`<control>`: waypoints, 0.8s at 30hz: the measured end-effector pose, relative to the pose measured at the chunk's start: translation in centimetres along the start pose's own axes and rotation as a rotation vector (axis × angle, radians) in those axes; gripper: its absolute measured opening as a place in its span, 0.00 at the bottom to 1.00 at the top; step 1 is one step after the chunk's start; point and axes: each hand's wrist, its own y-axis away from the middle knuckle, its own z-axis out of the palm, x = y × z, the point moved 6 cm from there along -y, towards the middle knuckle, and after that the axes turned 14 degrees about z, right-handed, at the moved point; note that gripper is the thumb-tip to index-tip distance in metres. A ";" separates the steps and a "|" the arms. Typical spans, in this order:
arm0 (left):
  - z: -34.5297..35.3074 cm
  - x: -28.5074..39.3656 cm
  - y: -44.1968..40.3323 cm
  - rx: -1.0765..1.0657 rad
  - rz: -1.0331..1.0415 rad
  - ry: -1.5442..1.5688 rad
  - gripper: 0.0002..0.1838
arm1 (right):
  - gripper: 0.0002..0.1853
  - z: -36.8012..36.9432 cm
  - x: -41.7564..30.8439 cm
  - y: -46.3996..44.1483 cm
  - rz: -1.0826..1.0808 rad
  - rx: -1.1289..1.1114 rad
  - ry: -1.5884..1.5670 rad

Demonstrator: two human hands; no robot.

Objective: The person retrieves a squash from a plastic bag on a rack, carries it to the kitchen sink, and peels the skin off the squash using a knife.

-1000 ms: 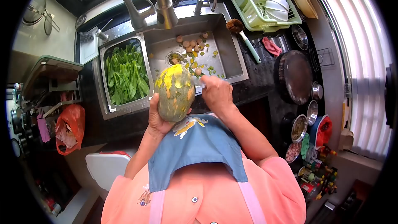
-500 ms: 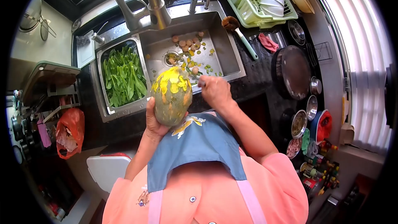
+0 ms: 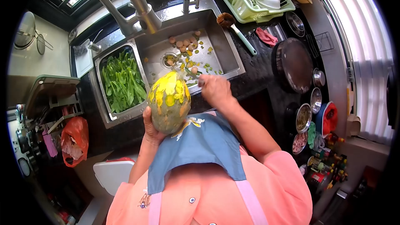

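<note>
A pumpkin with mottled green-brown skin is held upright over the sink's front edge. Its upper end is partly peeled, showing bright yellow patches. My left hand cups it from below on the left, fingers partly hidden behind it. Just right of the pumpkin, apart from it, my right hand is closed around a small tool whose kind I cannot make out. Yellow and green peel bits and several pinkish-brown round pieces lie in the sink basin.
Left of the main basin, leafy greens fill a smaller one. A tall faucet rises behind. On the right counter are a brush, a pink cloth, a green dish rack, a round dark pan and metal bowls.
The yellow area on the pumpkin's upper left looks larger. The pumpkin sits slightly lower and further left in view. My right hand stays closed beside it, and the whole view has shifted a little.
</note>
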 end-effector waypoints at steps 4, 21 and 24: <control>3.0 0.5 1.2 -0.058 0.040 0.028 0.62 | 0.09 1.2 3.6 -0.5 0.032 -0.145 -0.114; -2.2 0.8 0.4 0.001 0.069 -0.038 0.66 | 0.09 -0.4 2.5 -0.3 0.119 -0.278 -0.300; -0.3 2.1 -0.5 -0.105 0.046 -0.024 0.68 | 0.08 -3.0 -0.2 0.9 0.017 -0.196 -0.362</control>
